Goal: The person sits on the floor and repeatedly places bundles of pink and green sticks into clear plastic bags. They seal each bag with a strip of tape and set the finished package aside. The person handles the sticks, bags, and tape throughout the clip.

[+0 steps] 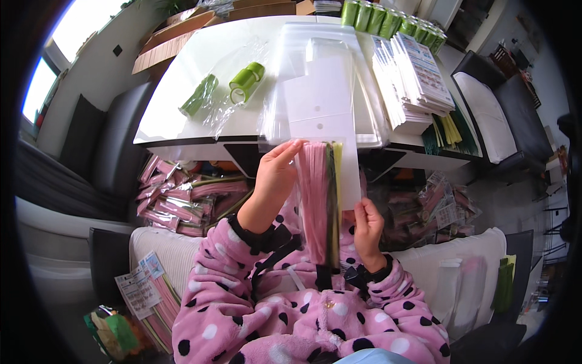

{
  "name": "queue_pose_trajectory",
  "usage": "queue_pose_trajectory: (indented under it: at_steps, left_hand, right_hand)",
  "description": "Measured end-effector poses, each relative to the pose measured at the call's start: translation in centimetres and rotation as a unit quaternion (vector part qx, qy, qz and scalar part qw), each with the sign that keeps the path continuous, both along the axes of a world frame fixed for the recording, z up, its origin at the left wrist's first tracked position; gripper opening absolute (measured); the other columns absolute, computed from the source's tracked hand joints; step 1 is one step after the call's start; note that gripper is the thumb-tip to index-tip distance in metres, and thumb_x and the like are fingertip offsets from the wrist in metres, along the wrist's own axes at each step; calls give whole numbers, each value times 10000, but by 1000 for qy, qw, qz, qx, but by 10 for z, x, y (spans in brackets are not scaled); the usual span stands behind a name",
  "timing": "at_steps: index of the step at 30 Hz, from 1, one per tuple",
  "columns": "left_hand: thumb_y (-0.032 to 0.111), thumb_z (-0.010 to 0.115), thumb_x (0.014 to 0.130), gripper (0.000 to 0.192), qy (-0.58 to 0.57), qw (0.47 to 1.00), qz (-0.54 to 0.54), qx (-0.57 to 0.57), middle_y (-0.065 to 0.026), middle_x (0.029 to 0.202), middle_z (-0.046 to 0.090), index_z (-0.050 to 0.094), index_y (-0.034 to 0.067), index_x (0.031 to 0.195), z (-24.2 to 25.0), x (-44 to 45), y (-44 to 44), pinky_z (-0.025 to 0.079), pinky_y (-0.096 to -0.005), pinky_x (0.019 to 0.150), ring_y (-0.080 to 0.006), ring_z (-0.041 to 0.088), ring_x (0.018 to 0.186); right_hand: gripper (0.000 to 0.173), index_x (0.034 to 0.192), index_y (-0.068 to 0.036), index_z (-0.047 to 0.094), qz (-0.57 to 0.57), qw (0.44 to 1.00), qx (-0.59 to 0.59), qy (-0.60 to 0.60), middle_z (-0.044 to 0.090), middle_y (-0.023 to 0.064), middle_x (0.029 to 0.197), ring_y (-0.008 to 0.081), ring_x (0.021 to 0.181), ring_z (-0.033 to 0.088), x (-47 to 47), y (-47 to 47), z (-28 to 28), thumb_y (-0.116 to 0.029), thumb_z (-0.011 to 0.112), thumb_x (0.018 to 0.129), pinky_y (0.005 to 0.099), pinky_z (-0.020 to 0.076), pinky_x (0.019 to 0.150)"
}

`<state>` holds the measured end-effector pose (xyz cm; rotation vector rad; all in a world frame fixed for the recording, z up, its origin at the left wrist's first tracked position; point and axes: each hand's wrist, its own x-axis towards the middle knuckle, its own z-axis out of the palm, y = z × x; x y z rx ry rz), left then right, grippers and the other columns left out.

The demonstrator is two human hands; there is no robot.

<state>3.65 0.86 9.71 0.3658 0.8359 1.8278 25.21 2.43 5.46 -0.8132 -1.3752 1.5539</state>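
Observation:
My left hand [275, 175] pinches the top corner of a clear plastic sleeve holding pink chenille stems [313, 204]. Dark green stems [332, 200] and a yellow-green strip run down the bundle's right side. Behind and above it is a long white card [325, 95] with a crosswise crease and two round holes. My right hand [369, 227] grips this card near its lower right corner, fingers partly hidden behind. Beneath the card's upper part, clear plastic bags [277, 104] lie on the white table [182, 104].
Green tape rolls [245, 82] and crumpled clear film [223, 107] lie left on the table. Printed cards [418, 73] are stacked right, before wrapped green rolls [384, 20]. Packaged pink bundles [173, 200] heap below the table, others [441, 200] lie right. Finished-looking packs [154, 291] rest beside me.

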Motion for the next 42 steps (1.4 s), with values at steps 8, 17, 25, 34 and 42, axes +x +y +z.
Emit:
queue_pose_trajectory:
  at_steps: [8,17,25,34,42]
  left_hand:
    - [116,647,841,159,183,978,73,-67,-16,825,661,677,-25,908,7,13,-6,428,-177,681,-46,562,745]
    - [51,680,813,202,288,946,149,-3,7,681,595,482,44,772,5,41,6,401,-160,535,-17,509,631]
    - [-38,618,760,294,276,949,150,32,-64,872,628,508,-19,1032,-17,20,-6,501,-227,655,-90,602,755]
    - [371,346,968,445,-75,990,-111,52,-124,1140,580,513,19,1184,-34,14,-32,422,-353,910,-225,559,1034]
    - [150,572,901,179,171,985,12,-4,-22,934,633,585,24,1027,-41,21,-28,452,-234,714,-73,580,799]
  right_hand:
    - [445,1282,10,443,295,955,6,27,503,146,1263,173,1158,483,-1,90,22,-251,524,931,321,392,956]
    - [474,918,27,639,257,956,2,140,654,116,954,242,982,584,-51,140,139,-380,398,948,354,403,916]
    - [758,1331,-3,295,58,982,172,-59,418,114,1290,199,1141,467,-49,38,62,-97,753,734,312,390,950]
    - [394,1153,-6,434,134,988,72,-39,597,63,992,110,929,562,-42,28,14,-115,651,843,265,452,824]
    - [384,1200,7,435,140,990,3,23,580,48,1069,122,969,545,-44,19,5,-62,606,863,259,417,873]
